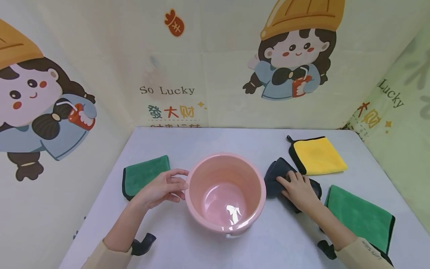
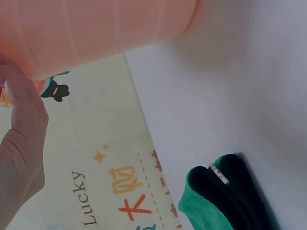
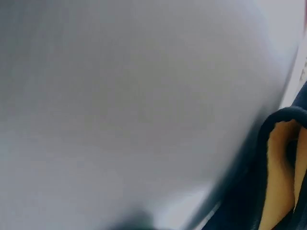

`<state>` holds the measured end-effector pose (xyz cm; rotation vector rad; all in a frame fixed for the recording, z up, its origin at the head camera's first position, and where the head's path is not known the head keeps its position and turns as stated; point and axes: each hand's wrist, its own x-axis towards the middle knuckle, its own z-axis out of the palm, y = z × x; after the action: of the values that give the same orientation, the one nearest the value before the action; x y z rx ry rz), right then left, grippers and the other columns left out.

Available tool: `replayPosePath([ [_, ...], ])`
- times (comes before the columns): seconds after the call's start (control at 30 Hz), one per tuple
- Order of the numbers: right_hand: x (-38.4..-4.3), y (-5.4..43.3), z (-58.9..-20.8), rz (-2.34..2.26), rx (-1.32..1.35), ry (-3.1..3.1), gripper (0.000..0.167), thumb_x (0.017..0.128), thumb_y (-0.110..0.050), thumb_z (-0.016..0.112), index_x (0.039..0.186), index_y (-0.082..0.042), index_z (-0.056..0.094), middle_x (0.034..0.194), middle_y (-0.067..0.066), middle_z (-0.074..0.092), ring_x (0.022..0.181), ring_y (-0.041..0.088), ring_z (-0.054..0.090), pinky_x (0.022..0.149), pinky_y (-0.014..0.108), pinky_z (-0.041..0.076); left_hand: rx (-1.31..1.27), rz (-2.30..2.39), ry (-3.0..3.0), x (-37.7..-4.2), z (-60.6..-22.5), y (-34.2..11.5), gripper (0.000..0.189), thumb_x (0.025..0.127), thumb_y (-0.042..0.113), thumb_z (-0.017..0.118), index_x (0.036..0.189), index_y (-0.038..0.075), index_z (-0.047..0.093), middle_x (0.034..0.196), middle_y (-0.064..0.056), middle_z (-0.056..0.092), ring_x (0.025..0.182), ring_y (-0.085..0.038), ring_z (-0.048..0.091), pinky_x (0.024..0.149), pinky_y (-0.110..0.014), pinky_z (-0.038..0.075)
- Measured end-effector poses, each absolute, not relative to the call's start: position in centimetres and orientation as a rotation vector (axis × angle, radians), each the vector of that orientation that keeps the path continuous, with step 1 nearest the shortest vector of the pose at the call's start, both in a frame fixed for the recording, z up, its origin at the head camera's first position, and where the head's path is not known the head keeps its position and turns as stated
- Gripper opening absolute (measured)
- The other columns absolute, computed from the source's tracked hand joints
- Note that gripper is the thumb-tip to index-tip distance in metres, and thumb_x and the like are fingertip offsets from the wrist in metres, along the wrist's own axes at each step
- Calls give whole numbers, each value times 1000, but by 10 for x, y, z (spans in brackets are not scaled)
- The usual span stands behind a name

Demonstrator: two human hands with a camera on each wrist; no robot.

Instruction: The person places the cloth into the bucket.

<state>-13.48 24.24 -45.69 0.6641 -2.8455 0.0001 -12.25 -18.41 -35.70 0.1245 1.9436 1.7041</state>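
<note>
A pink plastic bucket stands upright in the middle of the table, with its inside visible from above. My left hand is at its left side, loosely bent fingertips right at the rim. In the left wrist view, that hand lies along the bucket's wall. To the right of the bucket, my right hand grips a bunched dark navy cloth from above, fingers bent into it. A yellow inner face of the cloth shows in a fold in the right wrist view, where the right hand is out of sight.
A folded green cloth lies behind the left hand. Beyond the navy cloth is a yellow cloth with black edging, close to it. Another green cloth lies by the right forearm. A printed curtain hangs behind the white table.
</note>
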Motion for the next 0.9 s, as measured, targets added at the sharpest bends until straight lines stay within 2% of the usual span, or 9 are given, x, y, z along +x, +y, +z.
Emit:
replayPosePath([
  [0.2,-137,244,-436,1,659,-2767,43,71,-18,77,108,-17,55,94,16,47,82,34,46,71,53,42,118,1704,1933,-123,-356,-184,56,85,18,64,132,0,38,87,-9,69,71,-21,67,66,-29,56],
  [0.27,-137,243,-426,-2,657,-2749,43,71,-16,77,108,-17,55,94,17,47,82,35,46,71,53,42,116,1706,1926,-123,-356,-185,56,85,18,64,132,0,38,86,-8,69,70,-21,67,66,-29,56],
  [0.5,-138,239,-387,22,678,-2706,43,70,-11,75,108,-15,54,94,20,47,84,38,47,72,56,41,112,1722,1887,-124,-357,-183,55,85,17,64,131,0,38,90,-13,67,69,-20,66,68,-36,56],
  [0.9,-139,219,-334,7,793,-2576,47,66,-13,79,107,-14,57,93,21,48,85,39,47,73,55,41,125,1738,1849,-124,-355,-183,56,84,16,65,130,0,37,88,-11,67,69,-20,66,69,-37,55],
])
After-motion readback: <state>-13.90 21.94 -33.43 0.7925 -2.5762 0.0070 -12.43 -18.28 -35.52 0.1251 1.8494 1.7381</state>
